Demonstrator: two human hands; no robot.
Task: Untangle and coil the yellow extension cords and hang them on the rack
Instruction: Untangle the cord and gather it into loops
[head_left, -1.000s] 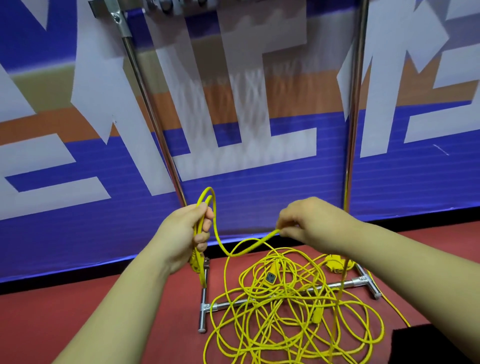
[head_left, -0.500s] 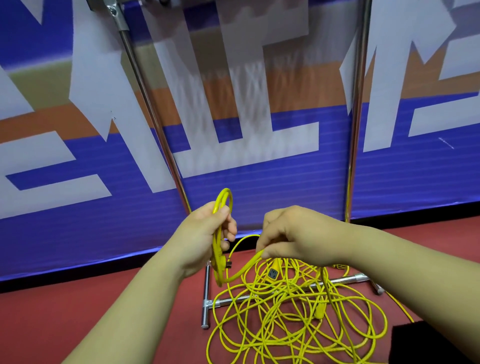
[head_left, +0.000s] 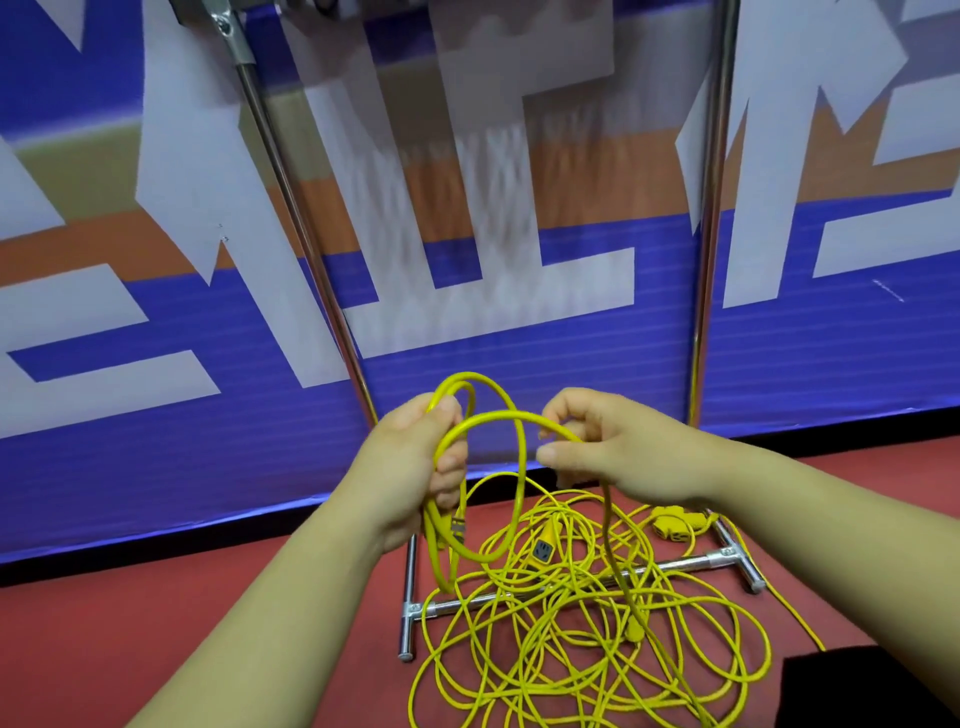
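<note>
Two hands: both mine, both holding one yellow extension cord (head_left: 521, 457).
Left hand (head_left: 410, 467): my fist grips a few small upright loops of it.
Right hand (head_left: 623, 452): my thumb and fingers pinch the next loop, just beside the left.
Tangle (head_left: 571, 629): the remaining cord lies heaped on the red floor (head_left: 156, 597), across the rack base bar (head_left: 693, 563).
Rack post (head_left: 707, 260): upright behind my hands.

Bright, even light, faint shadows; banner (head_left: 493, 171) blurred at centre, rack pole (head_left: 294, 208) slanted by wide-angle distortion.
</note>
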